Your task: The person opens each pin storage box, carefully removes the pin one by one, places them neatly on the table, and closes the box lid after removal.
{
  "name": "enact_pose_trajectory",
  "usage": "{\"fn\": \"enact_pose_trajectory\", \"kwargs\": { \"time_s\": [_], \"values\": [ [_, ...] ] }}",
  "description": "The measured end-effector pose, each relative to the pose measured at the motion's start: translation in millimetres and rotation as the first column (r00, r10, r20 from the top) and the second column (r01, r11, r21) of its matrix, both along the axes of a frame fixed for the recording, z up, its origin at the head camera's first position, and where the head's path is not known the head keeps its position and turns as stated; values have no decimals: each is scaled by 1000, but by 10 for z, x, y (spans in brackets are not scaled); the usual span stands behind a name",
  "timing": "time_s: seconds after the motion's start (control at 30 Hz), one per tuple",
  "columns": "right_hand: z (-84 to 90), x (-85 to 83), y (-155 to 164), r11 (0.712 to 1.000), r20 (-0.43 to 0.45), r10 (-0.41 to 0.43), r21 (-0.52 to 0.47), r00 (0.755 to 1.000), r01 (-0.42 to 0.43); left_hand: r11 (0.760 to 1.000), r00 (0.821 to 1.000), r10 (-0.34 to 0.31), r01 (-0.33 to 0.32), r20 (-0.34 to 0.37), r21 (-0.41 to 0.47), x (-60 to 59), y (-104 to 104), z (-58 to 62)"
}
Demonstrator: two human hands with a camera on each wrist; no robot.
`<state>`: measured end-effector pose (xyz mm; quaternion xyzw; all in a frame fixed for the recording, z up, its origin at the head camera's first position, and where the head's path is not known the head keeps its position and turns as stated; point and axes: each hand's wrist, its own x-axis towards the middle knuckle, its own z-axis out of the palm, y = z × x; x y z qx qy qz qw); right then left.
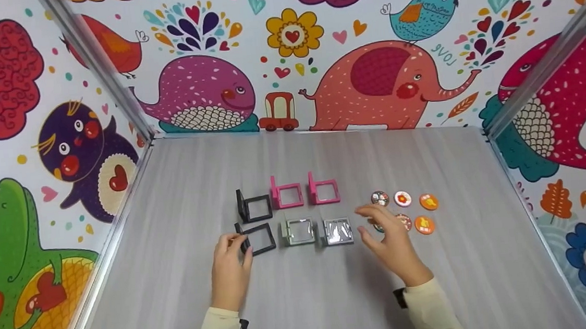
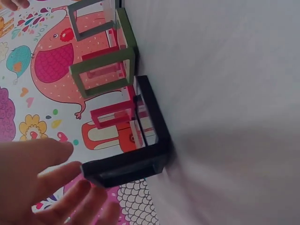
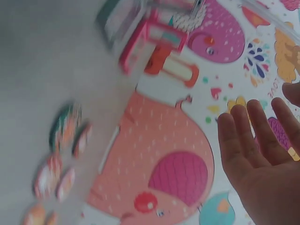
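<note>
My left hand is at the raised lid of the near black square hinged display frame. In the left wrist view its fingertips lie at the corner of that black frame, the thumb apart from it; whether they touch is unclear. My right hand hovers between the grey frame and the round badges, partly covering two badges. In the right wrist view the right hand has its fingers extended and holds nothing. Beside the near black frame stands a green frame, lid raised.
Behind stand another black frame and two pink frames, lids up. Several round badges lie on the right, among them an orange badge and a flower badge. Cartoon-printed walls with metal posts border the grey table.
</note>
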<state>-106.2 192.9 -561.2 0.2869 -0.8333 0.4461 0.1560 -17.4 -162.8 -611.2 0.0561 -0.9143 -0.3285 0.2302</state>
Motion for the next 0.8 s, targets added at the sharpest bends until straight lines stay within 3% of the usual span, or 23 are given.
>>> {"fn": "enact_pose_trajectory", "kwargs": {
  "time_s": [0.17,0.47,0.63,0.8],
  "values": [
    [-64,49,-116,999,110,10,-36,994,-6,1000,999,-3,3,-37,-6,-108,38,-49],
    [-133,-28,-246,991,81,77,-114,994,-67,994,990,-96,89,-106,-68,-319,98,-23],
    [-169,-28,-365,988,129,80,-139,988,-62,983,980,-176,170,-92,-66,-349,137,-67],
    [-204,-26,-457,984,147,123,-150,981,-101,976,977,-211,209,-29,-56,-322,135,-153]
  ]
}}
